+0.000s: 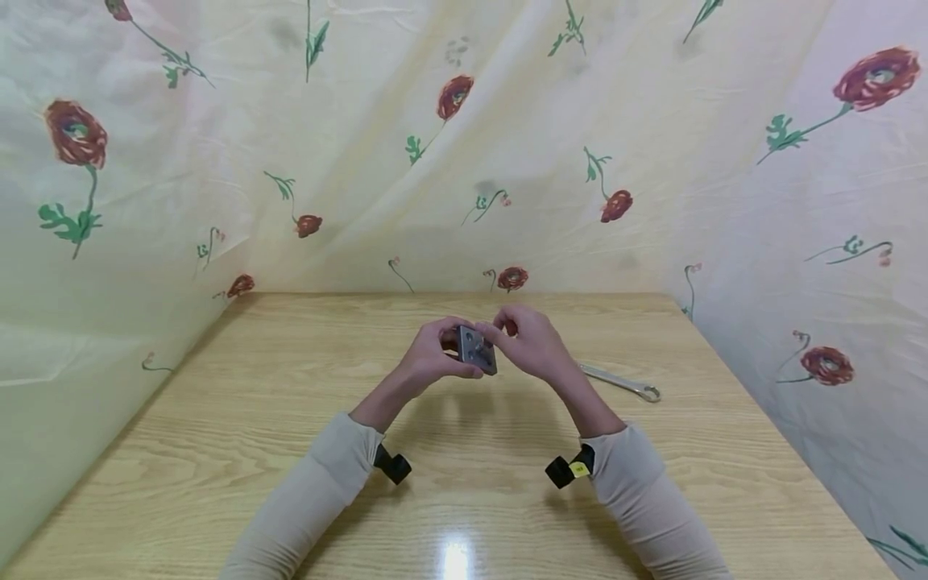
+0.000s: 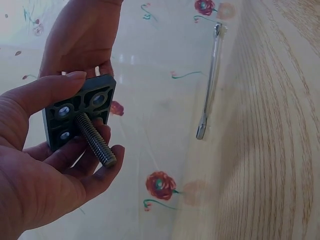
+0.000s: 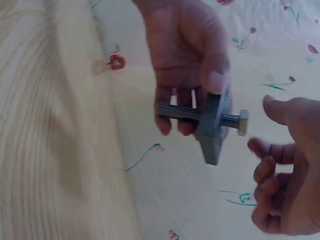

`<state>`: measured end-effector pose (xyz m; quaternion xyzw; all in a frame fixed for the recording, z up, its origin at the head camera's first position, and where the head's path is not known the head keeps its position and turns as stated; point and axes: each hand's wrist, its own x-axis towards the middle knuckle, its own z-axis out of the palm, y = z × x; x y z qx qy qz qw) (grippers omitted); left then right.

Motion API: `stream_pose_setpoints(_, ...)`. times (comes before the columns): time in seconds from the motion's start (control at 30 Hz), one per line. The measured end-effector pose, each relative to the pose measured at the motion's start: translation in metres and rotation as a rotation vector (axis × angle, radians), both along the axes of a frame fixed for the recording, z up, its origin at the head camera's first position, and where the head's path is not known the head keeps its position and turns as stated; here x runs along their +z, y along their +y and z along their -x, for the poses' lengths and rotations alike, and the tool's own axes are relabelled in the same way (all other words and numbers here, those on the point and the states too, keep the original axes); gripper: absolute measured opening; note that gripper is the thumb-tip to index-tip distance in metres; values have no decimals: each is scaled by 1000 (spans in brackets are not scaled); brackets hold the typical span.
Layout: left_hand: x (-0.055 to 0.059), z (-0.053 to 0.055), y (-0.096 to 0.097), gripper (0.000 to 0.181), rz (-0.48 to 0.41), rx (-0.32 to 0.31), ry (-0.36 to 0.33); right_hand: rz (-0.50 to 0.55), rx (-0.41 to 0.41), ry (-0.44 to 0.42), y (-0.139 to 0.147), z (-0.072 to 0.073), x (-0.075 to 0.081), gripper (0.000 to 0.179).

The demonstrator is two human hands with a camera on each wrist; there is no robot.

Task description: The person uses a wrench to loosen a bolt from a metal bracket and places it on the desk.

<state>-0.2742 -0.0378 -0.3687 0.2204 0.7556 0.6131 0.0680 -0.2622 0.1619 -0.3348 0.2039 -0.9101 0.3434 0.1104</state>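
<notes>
My left hand (image 1: 431, 350) grips a dark grey square plate (image 1: 467, 348) by its edges, raised above the table. The plate has several round holes, and a bolt passes through it. In the left wrist view the threaded shank of the bolt (image 2: 96, 140) sticks out towards the fingers of the left hand (image 2: 35, 125). On the plate's other side the hex head (image 3: 243, 123) stands off from the face, with some shank between. My right hand (image 1: 532, 342) is beside that head, thumb and fingers loosely bent. The right wrist view shows a gap between them.
A combination wrench (image 1: 623, 382) lies on the wooden table (image 1: 290, 387), to the right of and behind the right wrist. Flower-printed cloth (image 1: 362, 145) hangs along the back and both sides. Each wrist carries a small black camera (image 1: 395, 467).
</notes>
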Motion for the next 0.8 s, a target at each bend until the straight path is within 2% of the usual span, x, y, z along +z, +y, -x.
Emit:
stream_pose_setpoints(0.1,0,0,0,66,-1,-2,0,-96,-99,-19,-4,-2,-2,50)
stream_pose_setpoints(0.23,0,-1,0,65,-6,-11,9,-168,-149,-62,-9,-4,-5,63)
stream_pose_setpoints(0.5,2,-2,2,61,9,-7,25,-184,-128,-73,-11,-6,-4,60)
stream_pose_setpoints(0.8,-3,-2,2,60,7,-18,22,-193,-88,-66,-10,-8,-3,53)
